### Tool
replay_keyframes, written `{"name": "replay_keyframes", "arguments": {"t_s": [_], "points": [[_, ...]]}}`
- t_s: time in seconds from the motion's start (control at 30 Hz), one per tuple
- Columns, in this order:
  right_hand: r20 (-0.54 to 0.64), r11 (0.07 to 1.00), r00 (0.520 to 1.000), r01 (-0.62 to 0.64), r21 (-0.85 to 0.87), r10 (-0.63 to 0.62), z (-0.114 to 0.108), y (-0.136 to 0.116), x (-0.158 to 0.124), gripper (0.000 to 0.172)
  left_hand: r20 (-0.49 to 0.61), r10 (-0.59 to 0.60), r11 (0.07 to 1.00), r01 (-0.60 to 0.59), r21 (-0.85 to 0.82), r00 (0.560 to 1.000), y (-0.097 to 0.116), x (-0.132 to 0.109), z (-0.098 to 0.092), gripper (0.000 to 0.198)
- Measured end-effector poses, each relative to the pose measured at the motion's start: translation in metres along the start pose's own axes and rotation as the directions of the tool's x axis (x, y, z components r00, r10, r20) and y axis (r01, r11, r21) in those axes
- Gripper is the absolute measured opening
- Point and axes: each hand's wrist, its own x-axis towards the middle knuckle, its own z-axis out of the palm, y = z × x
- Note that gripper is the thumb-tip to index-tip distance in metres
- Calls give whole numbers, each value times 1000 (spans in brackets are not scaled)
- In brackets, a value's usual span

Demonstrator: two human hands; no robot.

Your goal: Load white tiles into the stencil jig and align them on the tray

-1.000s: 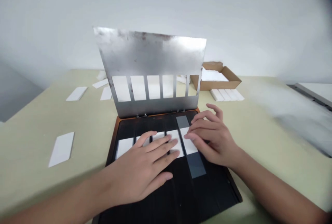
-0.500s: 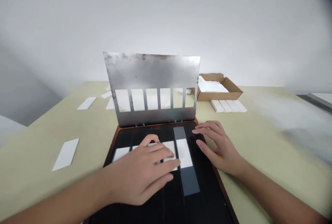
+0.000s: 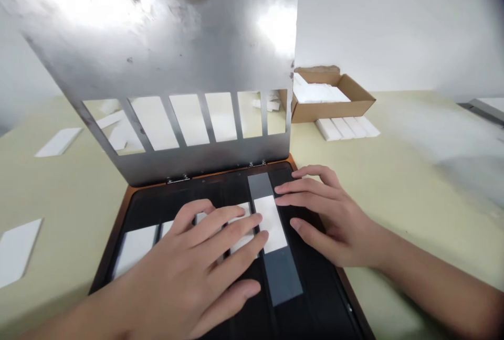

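A black tray (image 3: 326,298) with an orange-brown rim lies before me, its metal plate lid (image 3: 220,41) with several rectangular cut-outs hinged upright at the far edge. Across the tray runs a row of white rectangular pieces. The rightmost white piece (image 3: 271,224) sits over a grey strip (image 3: 281,277) that shows above and below it. My left hand (image 3: 200,261) is spread over the row, fingertips at that piece's left edge, covering parts of its neighbours. To the right, my right hand (image 3: 334,214) has its fingers apart, fingertips beside the same piece's right edge. Neither hand grasps anything.
Behind the tray at right stands a cardboard box (image 3: 334,112) holding white pieces. In front of it lies a row of white pieces (image 3: 348,127). Loose white pieces lie on the table's left side, one white card (image 3: 18,251) nearest me. The upright lid blocks part of the table behind.
The view has come closer to the tray and shifted. My right hand has moved left, bringing its fingertips to the rightmost white piece. My left hand stays spread over the row.
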Motion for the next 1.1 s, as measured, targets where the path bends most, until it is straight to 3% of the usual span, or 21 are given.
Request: {"name": "replay_keyframes", "arguments": {"t_s": [0.13, 0.33, 0.5, 0.83, 1.03, 1.1], "points": [[89, 1000, 996, 28, 1, -28, 0, -2, 1, 51, 17, 103, 995, -103, 13, 995, 2, -1, 1, 33], [207, 999, 977, -40, -33, 46, 4, 0, -2, 80, 57, 189, 982, -190, 9, 980, 4, 0, 2, 31], [231, 992, 968, -73, -105, 95, 5, 1, -5, 87, 58, 189, 982, -189, -8, 980, 3, 0, 2, 33], [250, 989, 963, -73, -125, 102, 4, 1, -5, 80, 42, 208, 978, -207, -25, 977, 4, 2, 1, 29], [51, 998, 998, 43, -36, -41, -2, -1, -1, 50, 35, 208, 978, -206, -41, 978, 4, 3, 0, 27], [34, 996, 997, 74, -45, -72, -4, -3, 1, 42, 37, 213, 976, -211, -49, 976, 4, 5, 0, 27]]}}
